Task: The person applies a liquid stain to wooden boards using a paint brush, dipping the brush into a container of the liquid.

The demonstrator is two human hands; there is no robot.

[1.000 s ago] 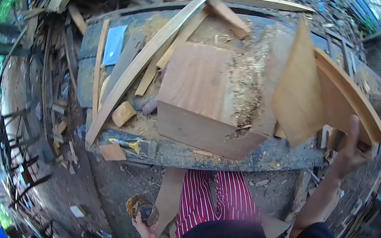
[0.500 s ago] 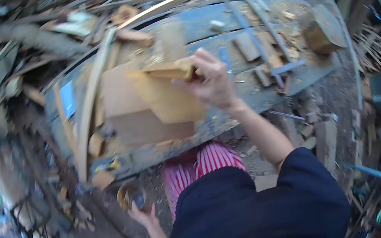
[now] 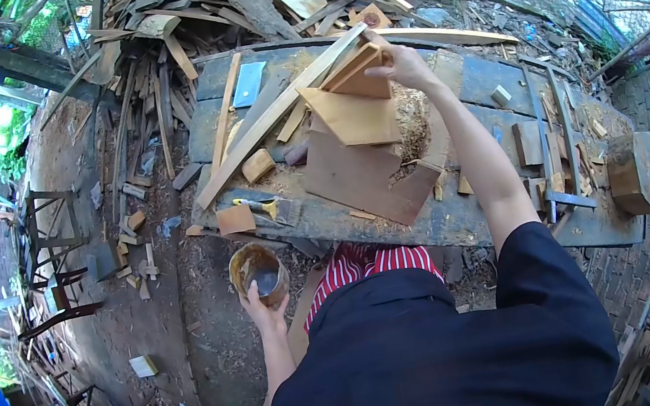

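My right hand (image 3: pixel 403 65) grips a wooden piece (image 3: pixel 356 102) made of joined thin boards, held above the workbench (image 3: pixel 495 161). Beneath it lies a brown sheet (image 3: pixel 355 177) with a torn edge, beside scattered wood shavings (image 3: pixel 413 118). Down at the left, off the bench, my left hand (image 3: pixel 263 306) holds a round container (image 3: pixel 258 272) with yellowish-brown smears on its rim and something dark inside. A yellow-handled brush (image 3: pixel 262 206) rests near the bench's front edge, next to a small wood square (image 3: pixel 236 219).
A long wooden strip (image 3: pixel 278 113) lies diagonally across the bench. Toward the right are a frame saw (image 3: pixel 544 137) and a large wood block (image 3: pixel 634 173). Scrap wood (image 3: pixel 270 1) is piled behind. A small block (image 3: pixel 143 366) lies on the ground at left.
The view has swung left and sharpened. My right hand has carried the wooden piece toward the bench's far edge, uncovering more of the brown sheet. My left hand still holds the container.
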